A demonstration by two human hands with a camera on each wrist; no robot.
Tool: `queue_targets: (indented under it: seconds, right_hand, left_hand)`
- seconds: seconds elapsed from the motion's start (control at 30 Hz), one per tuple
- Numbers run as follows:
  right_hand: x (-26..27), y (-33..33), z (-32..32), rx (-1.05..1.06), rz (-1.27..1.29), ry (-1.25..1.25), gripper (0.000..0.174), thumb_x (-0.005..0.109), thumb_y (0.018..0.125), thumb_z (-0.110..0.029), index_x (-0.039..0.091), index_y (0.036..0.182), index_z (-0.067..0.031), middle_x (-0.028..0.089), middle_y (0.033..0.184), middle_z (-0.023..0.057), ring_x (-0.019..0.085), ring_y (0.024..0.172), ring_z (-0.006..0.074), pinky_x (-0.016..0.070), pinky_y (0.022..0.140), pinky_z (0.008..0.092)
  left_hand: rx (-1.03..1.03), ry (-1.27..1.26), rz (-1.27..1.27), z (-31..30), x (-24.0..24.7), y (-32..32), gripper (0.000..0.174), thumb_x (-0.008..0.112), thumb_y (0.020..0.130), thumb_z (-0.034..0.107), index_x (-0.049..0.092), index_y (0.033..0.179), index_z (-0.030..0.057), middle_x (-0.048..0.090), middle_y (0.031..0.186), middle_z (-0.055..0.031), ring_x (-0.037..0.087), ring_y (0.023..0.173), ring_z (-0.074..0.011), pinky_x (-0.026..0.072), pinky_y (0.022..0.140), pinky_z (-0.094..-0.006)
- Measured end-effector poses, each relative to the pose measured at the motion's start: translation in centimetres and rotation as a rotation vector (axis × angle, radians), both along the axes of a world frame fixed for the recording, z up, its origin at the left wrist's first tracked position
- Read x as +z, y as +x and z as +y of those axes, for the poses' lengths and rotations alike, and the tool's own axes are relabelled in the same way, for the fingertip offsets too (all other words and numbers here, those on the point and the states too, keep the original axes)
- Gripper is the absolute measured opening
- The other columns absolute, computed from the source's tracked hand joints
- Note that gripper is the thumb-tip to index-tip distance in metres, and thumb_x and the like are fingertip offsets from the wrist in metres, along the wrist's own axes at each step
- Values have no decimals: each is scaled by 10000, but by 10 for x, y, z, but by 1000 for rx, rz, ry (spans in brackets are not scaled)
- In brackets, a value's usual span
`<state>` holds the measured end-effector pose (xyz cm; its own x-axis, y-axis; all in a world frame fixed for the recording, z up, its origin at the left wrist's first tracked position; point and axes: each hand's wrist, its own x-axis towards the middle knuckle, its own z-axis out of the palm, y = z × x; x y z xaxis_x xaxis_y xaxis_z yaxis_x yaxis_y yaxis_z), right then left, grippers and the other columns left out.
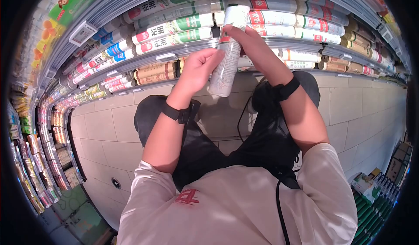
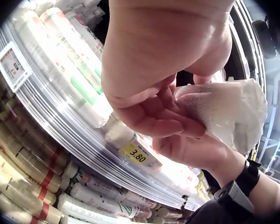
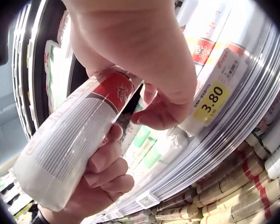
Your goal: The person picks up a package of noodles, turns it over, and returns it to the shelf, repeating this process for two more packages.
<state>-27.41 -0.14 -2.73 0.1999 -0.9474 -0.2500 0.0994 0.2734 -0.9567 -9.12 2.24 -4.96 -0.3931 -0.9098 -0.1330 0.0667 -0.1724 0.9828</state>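
A long cylindrical pack of dried noodles (image 1: 229, 63), white with a red label band and clear plastic at its end, is tilted in front of the shelf. My left hand (image 1: 200, 68) grips its lower half, thumb along the side and fingers curled behind. Higher up, near the red band, my right hand (image 1: 249, 39) holds the pack with the thumb across it. Fine printed lines cover the noodle pack (image 3: 67, 140) in the right wrist view. The crumpled plastic end of the pack (image 2: 242, 114) points away from the left fingers in the left wrist view.
Shelves stacked with similar packs (image 1: 174, 37) curve around the front and left. A yellow 3.80 price tag (image 3: 211, 105) hangs on the shelf edge. Brown-wrapped packs (image 1: 155, 72) lie on the lower shelf. Below are my bent knees and the tiled floor (image 1: 109, 127); a green crate (image 1: 371, 214) stands at the right.
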Motion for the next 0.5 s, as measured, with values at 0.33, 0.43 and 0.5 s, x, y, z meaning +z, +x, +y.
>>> queue_targets:
  seconds: [0.33, 0.43, 0.5]
  right_hand:
    - [-11, -3, -3, -73, -89, -48, 294, 634, 906, -336, 601, 1024, -68, 629, 827, -2, 577, 693, 78, 441, 593, 254]
    - [-14, -5, -4, -63, -264, 7, 289, 633, 894, -293, 580, 1062, -64, 634, 861, 10, 598, 742, 93, 478, 652, 279]
    - [-11, -4, -3, -69, -307, 14, 295, 591, 914, -277, 577, 1097, -46, 648, 917, 43, 624, 816, 128, 502, 735, 308]
  left_hand:
    - [49, -77, -101, -2, 3, 2, 238, 630, 988, 241, 656, 845, 53, 578, 677, 74, 463, 623, -1, 359, 549, -203]
    - [47, 57, 25, -5, 5, 1, 291, 551, 1026, 295, 657, 936, 40, 622, 801, 32, 520, 707, -35, 412, 625, -228]
    - [7, 219, 40, -3, 12, 0, 368, 467, 1059, 324, 660, 1083, 11, 687, 980, -35, 615, 855, -79, 498, 755, -266]
